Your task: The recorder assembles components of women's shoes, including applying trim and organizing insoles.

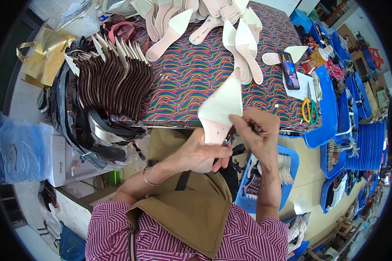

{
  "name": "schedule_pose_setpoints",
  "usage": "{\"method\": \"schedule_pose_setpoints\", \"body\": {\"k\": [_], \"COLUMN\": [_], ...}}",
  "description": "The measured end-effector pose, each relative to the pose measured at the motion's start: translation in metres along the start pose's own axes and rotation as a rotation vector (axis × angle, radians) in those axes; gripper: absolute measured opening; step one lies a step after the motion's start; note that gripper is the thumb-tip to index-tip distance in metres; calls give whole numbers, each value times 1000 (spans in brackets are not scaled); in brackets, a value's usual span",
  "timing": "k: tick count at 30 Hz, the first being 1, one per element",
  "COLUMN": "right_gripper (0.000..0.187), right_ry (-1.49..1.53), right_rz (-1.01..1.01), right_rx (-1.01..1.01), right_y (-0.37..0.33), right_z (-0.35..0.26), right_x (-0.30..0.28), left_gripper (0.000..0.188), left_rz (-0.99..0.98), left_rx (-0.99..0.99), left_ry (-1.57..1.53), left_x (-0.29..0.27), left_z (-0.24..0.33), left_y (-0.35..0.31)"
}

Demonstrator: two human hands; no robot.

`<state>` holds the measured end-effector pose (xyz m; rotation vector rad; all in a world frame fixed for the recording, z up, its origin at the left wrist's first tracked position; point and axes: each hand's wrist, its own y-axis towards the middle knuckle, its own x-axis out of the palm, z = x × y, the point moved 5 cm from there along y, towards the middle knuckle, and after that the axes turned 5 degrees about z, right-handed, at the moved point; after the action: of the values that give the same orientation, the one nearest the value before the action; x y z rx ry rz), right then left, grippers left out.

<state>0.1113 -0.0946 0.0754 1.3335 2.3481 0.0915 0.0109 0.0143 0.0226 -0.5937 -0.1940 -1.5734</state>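
At the near edge of my wavy-patterned table (178, 93), my left hand (201, 150) grips an insole (223, 103); my right hand (258, 130) pinches its side. Blue trays (328, 111) crowd past the right edge. A dark thing (230, 135) between my hands is mostly hidden.

The person's left hand (196, 150) is gripping, its thumb (218, 151) pointing rightward and its fingers (223, 163) curling just below that thumb. Above those fingers and to their right, the right hand (259, 126) is leaning inward, thumb pressing, fingers folding. Below the fingers, the left forearm (167, 168) is slanting leftward; the right forearm (268, 189) is standing nearly upright.
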Motion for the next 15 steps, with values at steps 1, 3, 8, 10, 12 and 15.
{"method": "schedule_pose_setpoints", "body": {"k": [1,3,8,10,12,15], "right_gripper": [12,21,38,35,33,30], "right_ry": [117,205,-10,-79,-149,-239], "right_rz": [44,29,-325,-240,-152,-10], "right_rx": [-13,94,137,-21,-179,-435], "right_y": [-2,-14,-49,-50,-54,-66], "right_z": [-2,4,21,23,12,-19], "right_x": [0,8,37,26,22,29], "left_gripper": [13,14,17,15,14,18], "left_rz": [6,143,294,345,385,303], "left_rx": [3,216,406,440,454,412], "left_ry": [2,-76,3,-89,-115,-511], "left_x": [2,-1,-19,-24,-27,-32], "left_z": [5,32,73,81,77,72], "left_y": [2,3,1,-4,-2,5]}}
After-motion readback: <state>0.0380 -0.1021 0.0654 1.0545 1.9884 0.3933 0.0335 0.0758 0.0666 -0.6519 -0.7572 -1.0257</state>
